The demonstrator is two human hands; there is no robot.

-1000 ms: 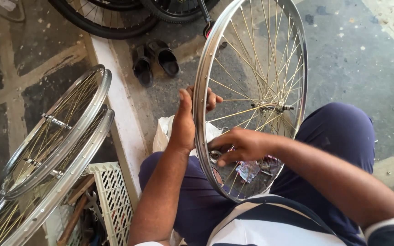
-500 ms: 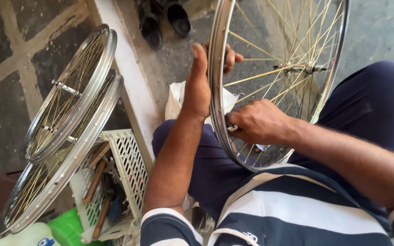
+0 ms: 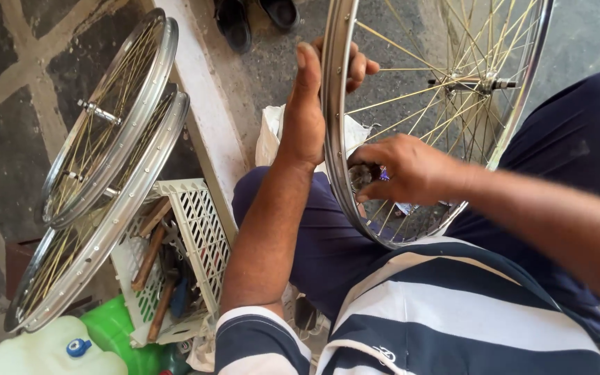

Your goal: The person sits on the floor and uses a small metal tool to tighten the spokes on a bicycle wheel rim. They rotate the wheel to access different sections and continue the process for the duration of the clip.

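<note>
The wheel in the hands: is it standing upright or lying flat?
Upright. The wheel stands on edge between the knees; the left hand grips its rim and the right hand reaches among the spokes.

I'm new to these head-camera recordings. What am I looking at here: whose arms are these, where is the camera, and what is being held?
The camera sits on the person's head and looks down, so both arms are the wearer's own. The person sits with a spoked bicycle wheel upright between the knees. The left hand grips its rim from outside. The right hand reaches among the spokes near the rim, pinching a small metal tool I cannot identify. To the left, two more wheels lean together over a white plastic crate holding wooden-handled tools. A pair of dark sandals lies on the ground ahead.
</note>
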